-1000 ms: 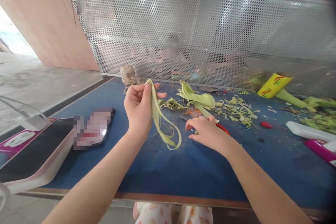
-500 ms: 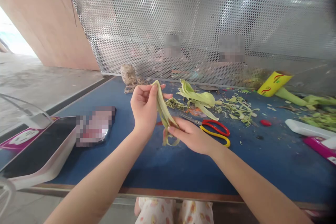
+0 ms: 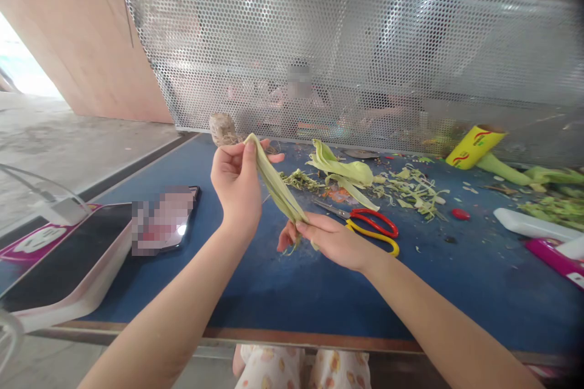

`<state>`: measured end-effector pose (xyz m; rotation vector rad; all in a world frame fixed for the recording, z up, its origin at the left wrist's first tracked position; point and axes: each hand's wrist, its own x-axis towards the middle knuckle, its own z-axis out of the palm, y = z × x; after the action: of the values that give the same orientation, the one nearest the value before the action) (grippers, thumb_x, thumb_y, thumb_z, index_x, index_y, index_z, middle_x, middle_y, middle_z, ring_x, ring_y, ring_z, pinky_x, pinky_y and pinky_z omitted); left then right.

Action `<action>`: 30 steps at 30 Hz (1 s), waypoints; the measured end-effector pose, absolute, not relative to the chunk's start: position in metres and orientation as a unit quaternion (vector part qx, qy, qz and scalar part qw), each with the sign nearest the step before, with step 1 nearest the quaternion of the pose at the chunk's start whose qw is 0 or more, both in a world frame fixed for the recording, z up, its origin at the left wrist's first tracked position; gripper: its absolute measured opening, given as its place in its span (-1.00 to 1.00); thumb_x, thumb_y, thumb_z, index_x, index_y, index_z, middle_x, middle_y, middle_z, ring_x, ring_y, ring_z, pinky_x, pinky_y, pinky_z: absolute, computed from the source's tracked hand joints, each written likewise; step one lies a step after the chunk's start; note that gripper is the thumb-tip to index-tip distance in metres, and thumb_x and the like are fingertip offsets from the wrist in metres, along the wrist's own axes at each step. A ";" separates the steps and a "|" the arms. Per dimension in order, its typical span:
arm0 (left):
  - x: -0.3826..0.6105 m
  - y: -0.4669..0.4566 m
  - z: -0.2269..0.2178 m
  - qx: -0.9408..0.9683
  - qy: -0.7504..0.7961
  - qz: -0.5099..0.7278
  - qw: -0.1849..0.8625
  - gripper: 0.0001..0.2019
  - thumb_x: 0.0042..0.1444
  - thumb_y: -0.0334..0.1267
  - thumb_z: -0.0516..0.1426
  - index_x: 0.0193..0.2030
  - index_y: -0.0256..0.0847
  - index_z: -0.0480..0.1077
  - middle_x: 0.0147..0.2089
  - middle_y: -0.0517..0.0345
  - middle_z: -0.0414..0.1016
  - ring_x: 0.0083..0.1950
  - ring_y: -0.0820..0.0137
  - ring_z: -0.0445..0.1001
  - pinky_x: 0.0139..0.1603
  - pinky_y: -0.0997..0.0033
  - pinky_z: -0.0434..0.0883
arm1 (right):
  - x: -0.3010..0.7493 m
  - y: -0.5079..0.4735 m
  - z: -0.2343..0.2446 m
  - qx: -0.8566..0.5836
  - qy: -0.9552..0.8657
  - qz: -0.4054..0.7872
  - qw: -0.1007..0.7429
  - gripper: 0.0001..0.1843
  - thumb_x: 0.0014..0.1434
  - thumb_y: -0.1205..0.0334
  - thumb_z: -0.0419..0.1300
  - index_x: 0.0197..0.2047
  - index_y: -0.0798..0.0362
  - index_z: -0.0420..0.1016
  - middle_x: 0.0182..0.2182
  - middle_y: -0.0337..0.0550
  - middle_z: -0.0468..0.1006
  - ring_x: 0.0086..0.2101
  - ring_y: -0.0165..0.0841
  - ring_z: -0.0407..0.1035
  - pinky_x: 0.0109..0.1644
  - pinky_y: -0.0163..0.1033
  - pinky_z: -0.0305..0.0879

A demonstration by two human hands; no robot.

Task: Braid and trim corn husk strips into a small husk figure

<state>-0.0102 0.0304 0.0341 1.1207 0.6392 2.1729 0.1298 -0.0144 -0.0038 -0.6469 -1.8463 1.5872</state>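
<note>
A pale green corn husk strip [image 3: 277,185] is stretched slantwise between my two hands above the blue table. My left hand [image 3: 239,179] pinches its upper end between thumb and fingers. At the lower end my right hand [image 3: 326,236] grips the husk, with thin frayed ends hanging beneath the fingers. Scissors [image 3: 371,228] with one red and one yellow handle lie just right of my right hand. Behind them rests a bunch of larger green husks [image 3: 344,169], beside some shredded green bits [image 3: 413,191].
On the left are a phone [image 3: 166,222] and a white-edged tray-like device [image 3: 77,261] with cables. A roll of twine [image 3: 222,127] stands near the perforated metal screen [image 3: 292,42]. A yellow tube [image 3: 474,147] and a red piece [image 3: 460,214] lie to the right.
My left hand has moved left, and the husk now runs straighter and tauter between my hands. My right hand stays nearly in place, its fingers now showing below the husk.
</note>
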 end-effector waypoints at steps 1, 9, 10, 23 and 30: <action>-0.011 0.031 0.035 0.421 0.242 0.822 0.299 -0.87 0.05 -0.29 0.14 -0.40 -0.18 0.21 -0.37 0.20 0.54 -0.49 0.40 0.54 -0.46 0.46 0.47 | 0.130 -0.015 -0.003 -0.236 -0.697 0.606 0.304 -0.74 0.27 0.16 -0.12 -0.39 0.08 0.22 -0.41 -0.17 0.41 -0.32 -0.41 0.28 -0.13 -0.22 0.15; -0.017 0.037 0.034 0.405 0.258 0.822 0.305 -0.86 0.04 -0.27 0.14 -0.40 -0.17 0.22 -0.36 0.21 0.54 -0.48 0.44 0.54 -0.45 0.48 0.47 | 0.131 -0.014 -0.002 -0.246 -0.699 0.611 0.279 -0.78 0.25 0.18 -0.06 -0.34 0.11 0.29 -0.46 -0.23 0.35 -0.38 -0.45 0.25 -0.18 -0.26 0.14; -0.017 0.037 0.034 0.406 0.258 0.821 0.307 -0.86 0.04 -0.27 0.15 -0.41 -0.17 0.22 -0.36 0.20 0.54 -0.48 0.44 0.54 -0.44 0.47 0.48 | 0.132 -0.014 -0.003 -0.247 -0.697 0.614 0.278 -0.78 0.25 0.18 -0.05 -0.36 0.11 0.28 -0.45 -0.22 0.35 -0.37 -0.45 0.25 -0.18 -0.27 0.13; -0.021 0.042 0.035 0.379 0.271 0.823 0.325 -0.85 0.03 -0.27 0.16 -0.41 -0.17 0.21 -0.36 0.19 0.54 -0.49 0.42 0.54 -0.52 0.49 0.48 | 0.132 -0.016 -0.004 -0.249 -0.647 0.646 0.319 -0.63 0.24 -0.03 -0.15 -0.48 0.04 0.06 -0.56 -0.34 0.07 -0.52 -0.49 0.00 -0.36 -0.28 -0.02; -0.013 0.030 0.035 0.399 0.293 0.798 0.344 -0.82 0.03 -0.21 0.15 -0.39 -0.17 0.19 -0.27 0.15 0.53 -0.42 0.38 0.56 -0.62 0.54 0.47 | 0.134 -0.013 -0.002 -0.270 -0.695 0.603 0.285 -0.62 0.25 0.05 -0.10 -0.46 0.09 0.29 -0.49 -0.22 0.36 -0.38 -0.42 0.26 -0.12 -0.23 0.11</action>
<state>-0.0129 0.0298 0.0345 1.0367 0.7614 2.0715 0.1340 -0.0128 -0.0022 -0.7229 -1.8573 1.6117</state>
